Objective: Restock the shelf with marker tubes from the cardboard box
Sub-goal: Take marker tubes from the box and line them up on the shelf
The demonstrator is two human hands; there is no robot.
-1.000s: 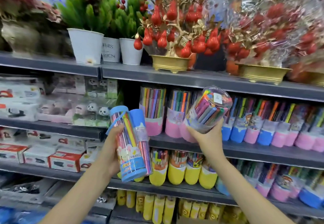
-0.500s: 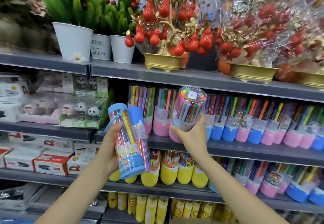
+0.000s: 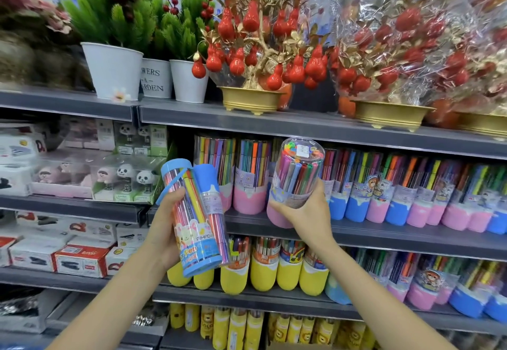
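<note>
Currently: left hand clamped round blue-capped marker tubes, tilted; right hand gripping pink-based marker tube at shelf edge, beside pink-based row.

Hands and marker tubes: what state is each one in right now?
Left hand: grips the blue tubes.
Blue tubes: two, held off the shelf, tilted.
Right hand: grips the pink tube.
Pink tube: lidded, tilted, base at the shelf edge.
Shelved tubes: upright in a row.

Marker tubes packed along shelf; slim headroom under upper shelf.
</note>
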